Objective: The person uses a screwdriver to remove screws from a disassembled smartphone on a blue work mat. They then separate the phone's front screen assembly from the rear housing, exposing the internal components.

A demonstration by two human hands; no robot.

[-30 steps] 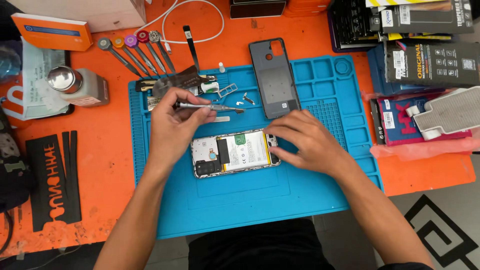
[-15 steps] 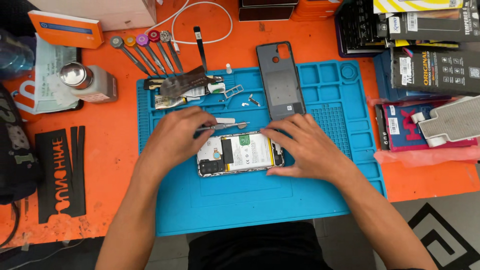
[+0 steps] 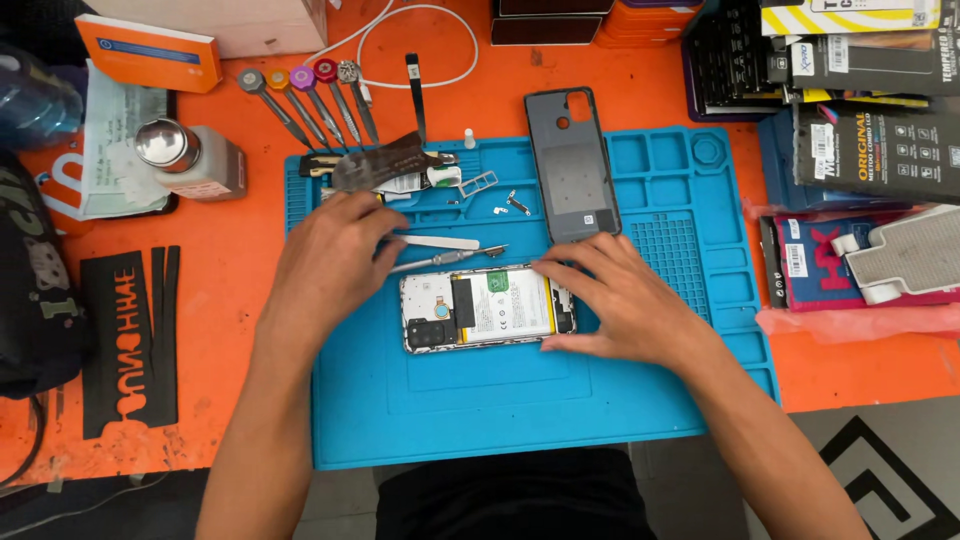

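Steadying the opened phone (image 3: 487, 309) with spread fingers, the right hand (image 3: 620, 300) sits at three o'clock; the left hand (image 3: 330, 250) pinches tweezers (image 3: 440, 243) at eleven.

Mat (image 3: 520, 420) bare below phone (image 3: 488, 310); above, tweezers (image 3: 440, 242), back cover (image 3: 572, 165) & screwdrivers (image 3: 305, 105) crowd approach.

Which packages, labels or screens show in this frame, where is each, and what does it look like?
Orange box: top left of the bench, flat, with a blue band.
Black retail packs: right edge, stacked, black with yellow and white print.
Pink-and-blue pack: right, below the black packs, under a grey part.
Battery label: inside the opened phone on the blue mat, white with a green patch.
Black sticker sheet: left, cut-out letters.
No lit screen.
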